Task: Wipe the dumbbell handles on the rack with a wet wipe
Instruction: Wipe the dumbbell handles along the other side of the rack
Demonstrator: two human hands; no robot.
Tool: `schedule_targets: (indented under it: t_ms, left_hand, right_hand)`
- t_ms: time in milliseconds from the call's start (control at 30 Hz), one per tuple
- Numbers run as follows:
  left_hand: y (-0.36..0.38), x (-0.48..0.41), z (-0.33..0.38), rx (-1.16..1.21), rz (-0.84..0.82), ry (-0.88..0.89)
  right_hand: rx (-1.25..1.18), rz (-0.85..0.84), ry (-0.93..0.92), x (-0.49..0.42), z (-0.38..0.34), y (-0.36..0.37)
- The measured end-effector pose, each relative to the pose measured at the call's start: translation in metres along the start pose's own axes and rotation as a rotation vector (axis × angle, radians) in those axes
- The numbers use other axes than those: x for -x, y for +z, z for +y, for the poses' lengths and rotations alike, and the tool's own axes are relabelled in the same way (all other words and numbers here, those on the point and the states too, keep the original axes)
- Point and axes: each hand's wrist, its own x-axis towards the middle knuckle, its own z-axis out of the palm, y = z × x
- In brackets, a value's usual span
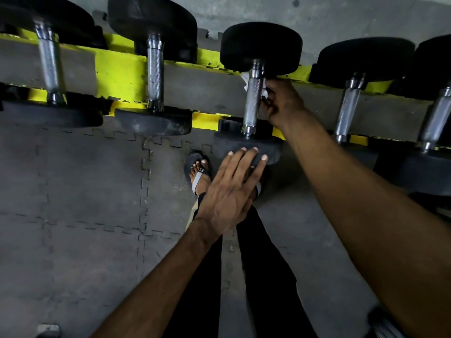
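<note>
Several black dumbbells with knurled chrome handles lie across a yellow rack (122,69). The middle dumbbell's handle (252,101) runs between a far weight (261,47) and a near weight (246,146). My right hand (280,101) curls round the upper part of that handle from the right, holding a white wet wipe (245,78) that peeks out on both sides of the bar. My left hand (231,189) lies flat with straight fingers pressed on the near weight's edge.
Other dumbbells rest on the rack to the left (155,71) and right (347,108). Below is grey interlocking floor matting (85,191). My sandalled foot (197,172) and dark trouser legs stand under the rack's front edge.
</note>
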Motion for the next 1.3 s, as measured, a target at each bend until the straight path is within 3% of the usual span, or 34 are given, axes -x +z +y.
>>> schedule_targets:
  t_ms: [200, 433, 567, 700, 900, 1133, 1300]
  left_hand:
    - [-0.004, -0.005, 0.002, -0.006, 0.026, -0.001]
    - [-0.002, -0.006, 0.004, -0.008, 0.024, -0.010]
    - [-0.003, -0.006, 0.004, 0.010, 0.035, -0.022]
    - [-0.004, -0.006, 0.002, 0.020, 0.031, -0.020]
    - [-0.003, -0.005, -0.001, 0.020, 0.026, -0.021]
    - [0.000, -0.005, -0.004, 0.048, 0.013, -0.004]
    - [0.000, -0.006, -0.006, 0.043, 0.013, 0.012]
  right_hand:
    - [0.449, -0.217, 0.101, 0.016, 0.014, -0.028]
    - [0.323, -0.315, 0.048, 0.013, -0.008, -0.012]
    - [0.629, -0.315, 0.068, 0.023, 0.006, -0.024]
    - [0.747, -0.302, 0.064, 0.038, 0.011, -0.019]
    - [0.810, -0.114, -0.002, 0.039, 0.013, -0.017]
    - [0.501, 0.177, -0.175, 0.048, 0.003, -0.003]
    - [0.397, 0.353, -0.415, 0.041, -0.017, 0.017]
